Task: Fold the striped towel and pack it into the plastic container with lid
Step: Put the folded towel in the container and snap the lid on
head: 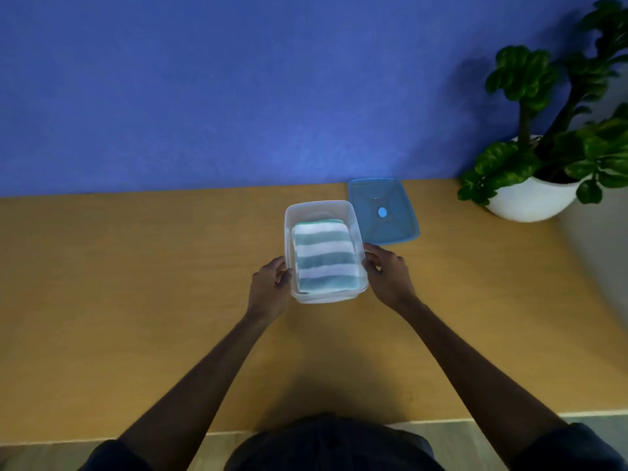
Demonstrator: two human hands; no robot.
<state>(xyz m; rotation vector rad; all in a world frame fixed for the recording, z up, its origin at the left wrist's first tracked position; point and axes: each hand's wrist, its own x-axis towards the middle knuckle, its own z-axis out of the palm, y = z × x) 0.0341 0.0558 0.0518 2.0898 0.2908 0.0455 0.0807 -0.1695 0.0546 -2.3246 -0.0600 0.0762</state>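
The left hand [269,283] presses its curled fingers against the left wall of the clear plastic container [321,208], and the right hand [385,271] does the same on the right wall, so the box is clasped between the two near its closer end. Neither hand wraps anything else. Inside the container lies the folded striped towel [324,258], its teal and white bands running left to right, filling most of the floor and lying flat below the rim. The container stands open on the wooden table [136,283]. Its blue lid [382,212] lies flat on the table just beside the container's far right corner, close to the blue wall [238,90]. Farther right, a leafy plant in a white pot [530,198] sits at the table's far right edge.
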